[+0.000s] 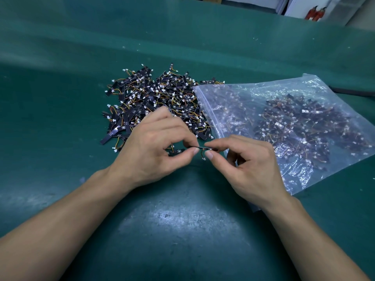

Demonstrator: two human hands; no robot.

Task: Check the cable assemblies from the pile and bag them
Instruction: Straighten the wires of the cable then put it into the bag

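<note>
A pile of cable assemblies point(154, 98), black strips with orange and yellow wires and white plugs, lies on the green mat point(182, 220) in the middle. To its right lies a clear zip bag point(294, 122) holding many more. Just in front of the pile, my left hand point(156, 147) and my right hand point(243, 165) pinch the two ends of one cable assembly point(200, 148) between thumb and forefinger. Its wires and white plug hang below. Another strip point(175, 152) lies under my left fingers.
The bag's open mouth faces the pile and its near edge sits by my right hand. A raised green ledge point(182, 37) runs across the back. Red objects point(315, 13) and white panels stand beyond it at the upper right.
</note>
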